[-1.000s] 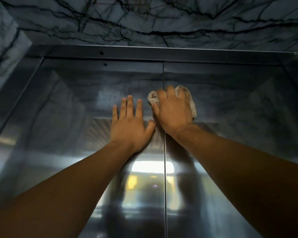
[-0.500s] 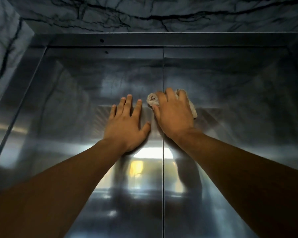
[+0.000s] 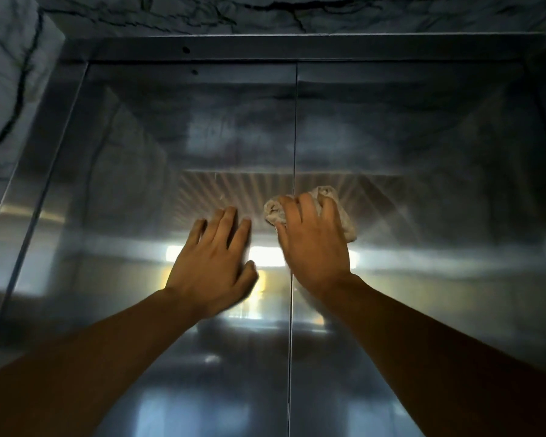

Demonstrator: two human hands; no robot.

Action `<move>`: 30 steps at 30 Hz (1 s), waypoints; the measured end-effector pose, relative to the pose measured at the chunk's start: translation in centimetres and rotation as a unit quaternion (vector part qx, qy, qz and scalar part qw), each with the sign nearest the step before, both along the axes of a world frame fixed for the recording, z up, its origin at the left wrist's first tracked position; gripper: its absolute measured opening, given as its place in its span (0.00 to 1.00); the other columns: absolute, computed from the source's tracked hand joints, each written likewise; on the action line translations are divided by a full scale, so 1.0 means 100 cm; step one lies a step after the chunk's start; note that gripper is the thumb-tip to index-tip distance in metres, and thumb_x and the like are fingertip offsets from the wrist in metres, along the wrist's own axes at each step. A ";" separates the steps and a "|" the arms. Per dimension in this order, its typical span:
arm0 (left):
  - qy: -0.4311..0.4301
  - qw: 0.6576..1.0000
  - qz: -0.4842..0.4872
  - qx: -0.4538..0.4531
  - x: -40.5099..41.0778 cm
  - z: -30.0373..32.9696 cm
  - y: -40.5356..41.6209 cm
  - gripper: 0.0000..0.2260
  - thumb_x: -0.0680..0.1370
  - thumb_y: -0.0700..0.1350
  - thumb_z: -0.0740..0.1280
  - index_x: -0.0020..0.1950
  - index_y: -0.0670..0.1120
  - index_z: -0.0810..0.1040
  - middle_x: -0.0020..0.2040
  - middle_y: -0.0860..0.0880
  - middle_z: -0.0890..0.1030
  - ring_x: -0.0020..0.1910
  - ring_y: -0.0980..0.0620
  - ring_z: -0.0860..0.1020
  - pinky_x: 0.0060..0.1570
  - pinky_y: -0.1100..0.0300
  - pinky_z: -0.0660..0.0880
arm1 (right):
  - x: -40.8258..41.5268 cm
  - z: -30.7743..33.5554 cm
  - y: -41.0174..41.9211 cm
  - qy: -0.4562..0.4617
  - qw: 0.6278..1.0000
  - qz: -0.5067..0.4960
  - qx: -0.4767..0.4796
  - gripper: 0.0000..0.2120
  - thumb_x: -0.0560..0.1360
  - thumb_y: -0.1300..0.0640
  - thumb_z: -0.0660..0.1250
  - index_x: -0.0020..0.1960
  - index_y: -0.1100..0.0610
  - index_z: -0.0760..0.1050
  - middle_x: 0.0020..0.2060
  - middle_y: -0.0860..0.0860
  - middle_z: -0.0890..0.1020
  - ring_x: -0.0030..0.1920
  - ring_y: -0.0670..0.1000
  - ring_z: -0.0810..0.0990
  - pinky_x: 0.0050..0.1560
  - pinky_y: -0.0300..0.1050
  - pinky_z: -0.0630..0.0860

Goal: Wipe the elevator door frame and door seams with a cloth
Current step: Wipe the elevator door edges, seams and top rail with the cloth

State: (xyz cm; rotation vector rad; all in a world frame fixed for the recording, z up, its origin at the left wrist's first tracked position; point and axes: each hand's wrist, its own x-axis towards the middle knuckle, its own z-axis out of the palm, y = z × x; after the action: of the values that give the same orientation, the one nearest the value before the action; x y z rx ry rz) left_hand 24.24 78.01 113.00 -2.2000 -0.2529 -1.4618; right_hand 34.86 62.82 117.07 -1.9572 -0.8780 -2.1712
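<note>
- We see our right hand [image 3: 316,244] pressing a crumpled beige cloth [image 3: 344,216] flat against the steel elevator doors; fingers [image 3: 306,209] curl loosely over the wad, so it's a palm-down press, not a tight fist.
- The cloth sits right over the centre door seam [image 3: 293,137], bulging out left of the index finger and right past the little finger, most of it on the right door panel [image 3: 438,200].
- Our left hand [image 3: 212,269] lies flat on the left door panel [image 3: 123,200], fingers extended and slightly spread, thumb out toward the seam, holding nothing. Hand edge is a bit blurred.
- The two hands are just beside each other, apart, with the seam running between them; the right thumb side overlaps the seam line.
- The seam runs vertical from the top header down to the bottom of the view, visible again below the right wrist.
- The door frame [image 3: 297,48] spans the top as a brushed metal band with a small dark hole [image 3: 186,50] left of centre; a second dark spot [image 3: 195,71] sits just below on the left panel's upper edge.
- The left jamb [image 3: 44,152] slants down the left side.
- Dark-veined marble wall [image 3: 13,74] surrounds the frame above and to the left.
- Both panels show blurry reflections: a ribbed grille shape and bright light patches near the hands.
</note>
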 end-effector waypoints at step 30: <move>0.058 0.998 -0.003 -0.028 -0.004 -0.167 -0.017 0.35 0.74 0.56 0.60 0.77 0.39 0.62 0.77 0.35 0.62 0.78 0.36 0.60 0.71 0.36 0.66 | 0.002 -0.184 -0.008 0.156 0.982 0.046 -0.100 0.26 0.79 0.60 0.51 0.77 0.59 0.54 0.72 0.60 0.65 0.71 0.67 0.64 0.73 0.66 0.49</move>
State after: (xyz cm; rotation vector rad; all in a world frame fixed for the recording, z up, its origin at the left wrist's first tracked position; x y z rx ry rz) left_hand 23.81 76.35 96.34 -2.3221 -0.2518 -1.3404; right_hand 35.06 61.99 98.68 -2.2165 -1.1392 -1.7172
